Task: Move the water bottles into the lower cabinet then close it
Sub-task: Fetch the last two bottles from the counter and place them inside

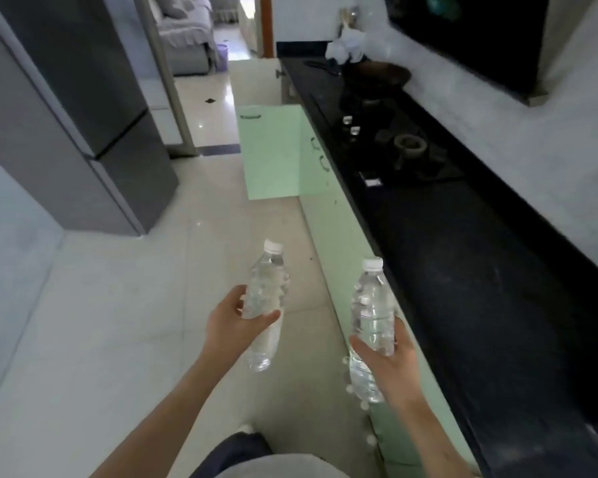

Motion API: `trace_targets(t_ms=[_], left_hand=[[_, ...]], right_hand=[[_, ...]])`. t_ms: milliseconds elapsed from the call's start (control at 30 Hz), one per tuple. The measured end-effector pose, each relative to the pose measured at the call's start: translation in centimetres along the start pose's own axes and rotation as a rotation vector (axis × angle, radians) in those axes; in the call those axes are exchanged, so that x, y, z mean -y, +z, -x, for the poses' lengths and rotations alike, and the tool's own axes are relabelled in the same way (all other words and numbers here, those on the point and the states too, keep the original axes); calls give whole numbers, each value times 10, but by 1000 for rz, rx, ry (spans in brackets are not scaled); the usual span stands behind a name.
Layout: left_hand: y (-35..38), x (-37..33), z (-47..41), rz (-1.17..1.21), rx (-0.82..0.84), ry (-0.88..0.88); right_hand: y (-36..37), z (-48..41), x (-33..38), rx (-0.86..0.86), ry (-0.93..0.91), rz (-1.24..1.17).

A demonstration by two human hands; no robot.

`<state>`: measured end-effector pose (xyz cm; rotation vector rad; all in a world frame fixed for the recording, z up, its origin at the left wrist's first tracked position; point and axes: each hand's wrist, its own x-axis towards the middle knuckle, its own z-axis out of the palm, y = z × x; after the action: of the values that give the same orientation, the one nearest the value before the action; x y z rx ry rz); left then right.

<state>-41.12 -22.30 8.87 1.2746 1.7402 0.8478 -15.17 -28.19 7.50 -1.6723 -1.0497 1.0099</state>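
My left hand (pixel 232 326) grips a clear water bottle (pixel 266 288) with a white cap, held upright over the floor. My right hand (pixel 390 360) grips a second clear water bottle (pixel 373 305), also white-capped, close to the counter's front edge. Ahead, a pale green lower cabinet door (pixel 273 153) stands swung open into the aisle. The inside of that cabinet is hidden behind the door.
A long black countertop (pixel 463 270) runs along the right, with a gas stove (pixel 394 146) and a dark pan (pixel 380 74) farther back. A grey refrigerator (pixel 83 115) stands at the left. Pale tiled floor (pixel 118 305) lies between them.
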Motion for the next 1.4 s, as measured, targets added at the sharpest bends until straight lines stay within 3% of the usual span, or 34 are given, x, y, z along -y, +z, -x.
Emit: trace_targets(t_ms=[300,567,933,1167,1400], left_hand=[[-158,100,-87,-100,-210,-289],[-205,84,-203,72,-304,-329],[-236,41,-450,11,-394,-400],[-286,8,-608,2,-443,-338],[-325,36,-777,-38,-369,-325]], right_hand=[[193,-74,38,190,76,108],[296,-189,99,307,-26,109],[432,-435,175,427,-21,64],[519,-572,235,426,-70,111],[634,-679,254,356,-23,96]])
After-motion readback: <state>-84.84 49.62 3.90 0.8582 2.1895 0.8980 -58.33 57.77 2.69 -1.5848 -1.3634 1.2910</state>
